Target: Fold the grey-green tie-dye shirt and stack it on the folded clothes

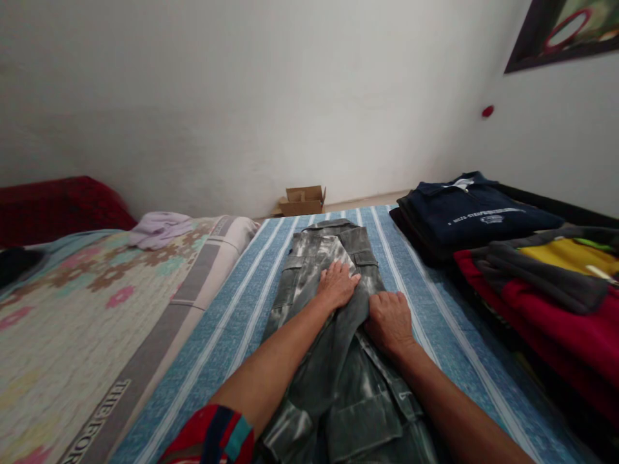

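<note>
A pair of grey washed cargo trousers (319,270) lies lengthwise on a blue striped sheet (242,309), folded leg over leg. My left hand (337,285) rests flat on the cloth near the trousers' middle, fingers stretched out. My right hand (389,318) sits just to its right at the trousers' edge, fingers curled down into a fold of the fabric.
A folded navy polo shirt (474,212) and a stack of red, grey and yellow clothes (556,290) lie at the right. A floral quilt (72,309) with a lilac cloth (159,229) covers the left. A small cardboard box (303,200) stands on the floor by the wall.
</note>
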{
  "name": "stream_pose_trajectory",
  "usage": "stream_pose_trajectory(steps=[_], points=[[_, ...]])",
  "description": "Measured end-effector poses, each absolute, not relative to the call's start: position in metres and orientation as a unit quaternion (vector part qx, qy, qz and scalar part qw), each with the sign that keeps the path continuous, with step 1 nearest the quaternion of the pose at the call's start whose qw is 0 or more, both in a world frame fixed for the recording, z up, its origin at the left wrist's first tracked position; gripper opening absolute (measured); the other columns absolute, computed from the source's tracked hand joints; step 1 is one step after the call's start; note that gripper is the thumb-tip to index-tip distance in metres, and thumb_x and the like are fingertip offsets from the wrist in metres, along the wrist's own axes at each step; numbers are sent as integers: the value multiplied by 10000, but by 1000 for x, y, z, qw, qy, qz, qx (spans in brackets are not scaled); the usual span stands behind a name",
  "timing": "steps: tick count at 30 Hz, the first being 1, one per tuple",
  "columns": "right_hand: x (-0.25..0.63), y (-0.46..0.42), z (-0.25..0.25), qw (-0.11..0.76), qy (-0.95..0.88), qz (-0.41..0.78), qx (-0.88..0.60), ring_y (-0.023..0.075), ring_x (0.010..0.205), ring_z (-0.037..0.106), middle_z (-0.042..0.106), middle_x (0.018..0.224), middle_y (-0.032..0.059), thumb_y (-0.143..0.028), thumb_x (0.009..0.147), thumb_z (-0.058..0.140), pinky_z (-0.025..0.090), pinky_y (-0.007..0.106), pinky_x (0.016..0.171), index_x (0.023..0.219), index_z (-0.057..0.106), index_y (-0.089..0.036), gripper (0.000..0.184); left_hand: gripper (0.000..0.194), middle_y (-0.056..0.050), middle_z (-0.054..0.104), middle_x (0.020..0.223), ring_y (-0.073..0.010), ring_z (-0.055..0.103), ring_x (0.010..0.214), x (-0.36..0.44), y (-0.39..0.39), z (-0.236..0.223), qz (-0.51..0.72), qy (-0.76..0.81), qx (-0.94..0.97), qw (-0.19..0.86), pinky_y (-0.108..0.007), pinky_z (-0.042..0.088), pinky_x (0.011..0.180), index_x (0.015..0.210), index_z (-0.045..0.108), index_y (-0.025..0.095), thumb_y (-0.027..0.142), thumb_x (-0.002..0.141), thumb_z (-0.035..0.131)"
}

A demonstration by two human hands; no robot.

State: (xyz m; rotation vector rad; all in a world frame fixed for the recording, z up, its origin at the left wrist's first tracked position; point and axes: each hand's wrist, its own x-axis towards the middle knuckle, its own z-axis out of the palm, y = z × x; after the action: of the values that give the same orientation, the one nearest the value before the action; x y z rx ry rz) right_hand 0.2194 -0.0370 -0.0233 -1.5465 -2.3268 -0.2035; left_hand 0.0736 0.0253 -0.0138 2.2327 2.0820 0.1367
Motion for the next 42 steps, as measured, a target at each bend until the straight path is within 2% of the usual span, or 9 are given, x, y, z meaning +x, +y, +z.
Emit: stream_pose_trajectory(steps=[9, 15, 20, 27, 36, 42], points=[[218, -32, -26, 194, -807, -98, -549, 233, 700, 542, 628, 724, 101, -138, 847, 464, 265, 360, 695, 756, 601, -148, 165, 584, -167, 267, 1491, -287, 193, 1381, 74, 27, -18, 29, 686, 724, 65, -488, 205, 1083, 1340, 382, 124, 521, 931, 253], [221, -33, -25, 193, -820, -81, -532, 245, 740, 550, 639, 745, 111, -134, 853, 468, 283, 393, 801, 759, 625, -149, 183, 563, -154, 290, 1484, -283, 216, 1373, 73, 29, -19, 36, 684, 725, 64, -484, 220, 1075, 1324, 412, 152, 523, 926, 270], [223, -40, -26, 181, -823, -80, -533, 252, 748, 556, 647, 758, 115, -145, 847, 477, 266, 422, 870, 765, 633, -146, 177, 612, -167, 285, 1485, -290, 228, 1370, 72, 29, -15, 17, 688, 721, 84, -483, 213, 1078, 1363, 364, 122, 531, 924, 245], [230, -46, -24, 166, -824, -70, -536, 268, 774, 566, 652, 779, 120, -126, 821, 463, 258, 435, 880, 766, 639, -150, 185, 665, -176, 278, 1486, -297, 208, 1376, 76, 22, -16, 21, 688, 724, 45, -473, 210, 1085, 1378, 347, 102, 563, 908, 260], [231, -53, -11, 76, -856, -50, -509, 284, 829, 581, 666, 842, 136, -81, 836, 415, 281, 437, 836, 830, 679, -130, 269, 680, -159, 252, 1501, -277, 176, 1389, 78, 20, -18, 15, 692, 722, 27, -454, 185, 1098, 1400, 317, 124, 580, 901, 248], [245, -57, 23, -15, -857, -1, -516, 276, 843, 618, 681, 859, 122, -57, 821, 428, 320, 412, 791, 804, 686, -153, 276, 705, -145, 229, 1514, -274, 144, 1400, 79, 22, -21, 19, 695, 717, 47, -464, 159, 1107, 1420, 296, 135, 596, 889, 243]])
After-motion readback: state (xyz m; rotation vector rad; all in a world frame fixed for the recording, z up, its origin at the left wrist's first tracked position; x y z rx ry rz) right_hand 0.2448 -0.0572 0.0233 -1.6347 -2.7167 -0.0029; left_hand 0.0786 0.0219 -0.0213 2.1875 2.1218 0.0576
